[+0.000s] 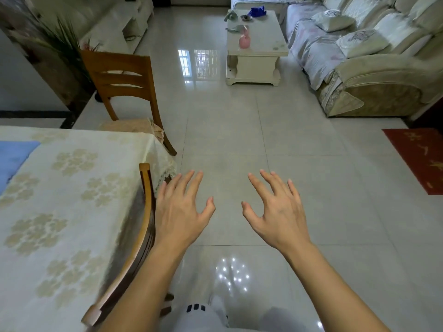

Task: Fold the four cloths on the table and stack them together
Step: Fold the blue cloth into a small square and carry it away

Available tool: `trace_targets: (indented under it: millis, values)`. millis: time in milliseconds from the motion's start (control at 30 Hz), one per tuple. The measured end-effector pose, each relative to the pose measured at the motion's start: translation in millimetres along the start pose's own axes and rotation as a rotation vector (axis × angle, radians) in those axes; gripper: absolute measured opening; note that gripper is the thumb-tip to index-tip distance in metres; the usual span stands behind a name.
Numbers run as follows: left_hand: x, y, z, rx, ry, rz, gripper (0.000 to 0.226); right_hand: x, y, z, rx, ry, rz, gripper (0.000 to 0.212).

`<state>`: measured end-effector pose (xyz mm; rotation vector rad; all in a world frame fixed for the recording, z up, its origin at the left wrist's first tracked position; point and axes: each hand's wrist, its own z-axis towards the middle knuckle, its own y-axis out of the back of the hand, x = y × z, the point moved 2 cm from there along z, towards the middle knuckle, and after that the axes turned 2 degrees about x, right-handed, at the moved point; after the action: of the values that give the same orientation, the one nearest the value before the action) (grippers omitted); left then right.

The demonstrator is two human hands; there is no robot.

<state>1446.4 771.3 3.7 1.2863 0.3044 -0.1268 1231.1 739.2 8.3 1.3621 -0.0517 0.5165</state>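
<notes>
Table (72, 212) under a floral cream tablecloth (100, 188) — one blue cloth (14, 159) at its far-left edge.

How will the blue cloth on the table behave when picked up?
The blue cloth lies flat on the tablecloth, so it is probably thin, light and floppy, sagging when lifted. It may drag rather than slide. Both hands, left and right, are open.

Glossy pale tile floor (239, 130) throws back window light and ceiling-lamp glints. A cream sofa (359, 56) runs along the right beside a white coffee table (256, 46). Two wooden chairs (124, 77) stand by the counter (72, 200) on the left; a red mat (417, 156) lies at the right edge.
</notes>
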Motion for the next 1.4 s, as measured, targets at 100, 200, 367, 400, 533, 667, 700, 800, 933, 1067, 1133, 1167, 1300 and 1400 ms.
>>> trace_targets:
  millis: [100, 200, 367, 400, 533, 667, 700, 800, 933, 1067, 1133, 1167, 1300, 1400]
  values:
    - [1.8, -8.6, 25.4, 0.014, -0.019, -0.017, 0.065, -3.7, -7.9, 23.1, 0.024, -0.020, -0.017, 0.065]
    - [0.7, -18.4, 52.3, 0.028, -0.036, -0.031, 0.065, -9.7, -16.0, 48.2, 0.031, -0.034, -0.019, 0.066]
    - [5.9, -38.3, 99.8, 0.052, -0.033, -0.012, 0.063, -22.2, -30.9, 95.6, 0.057, -0.045, -0.010, 0.067]
    - [6.4, -41.8, 110.5, 0.056, -0.030, -0.009, 0.063, -25.7, -34.3, 106.4, 0.065, -0.045, -0.008, 0.067]
    - [-1.2, -54.4, 162.2, 0.044, -0.016, 0.011, 0.064, -44.0, -42.3, 160.8, 0.037, -0.024, 0.018, 0.066]
    - [-15.3, -75.3, 224.7, 0.038, 0.010, 0.046, 0.064, -70.8, -45.4, 229.1, 0.017, -0.002, 0.045, 0.065]
    - [-20.6, -80.9, 241.2, 0.038, 0.017, 0.046, 0.064, -79.7, -46.4, 246.2, 0.026, -0.002, 0.050, 0.065]
    - [-41.7, -95.3, 292.8, 0.054, 0.042, 0.054, 0.065, -109.2, -46.9, 295.7, 0.057, 0.000, 0.061, 0.066]
    - [-66.0, -110.8, 359.1, 0.048, 0.052, 0.048, 0.063, -143.0, -42.5, 359.6, 0.059, 0.020, 0.050, 0.066]
    - [-78.2, -122.9, 408.9, 0.031, 0.054, 0.068, 0.062, -166.1, -44.0, 410.7, 0.042, 0.054, 0.063, 0.064]
    - [-81.1, -128.7, 429.2, 0.035, 0.067, 0.073, 0.063, -174.9, -47.0, 432.8, 0.062, 0.066, 0.057, 0.065]
    - [-81.5, -131.4, 437.3, 0.041, 0.074, 0.074, 0.063, -178.0, -49.3, 442.2, 0.079, 0.069, 0.054, 0.066]
    - [-75.3, -141.5, 468.9, 0.051, 0.106, 0.072, 0.064, -182.1, -62.2, 478.1, 0.126, 0.083, 0.044, 0.066]
    - [-66.9, -148.6, 493.6, 0.049, 0.137, 0.062, 0.064, -182.2, -75.4, 504.3, 0.137, 0.114, 0.034, 0.065]
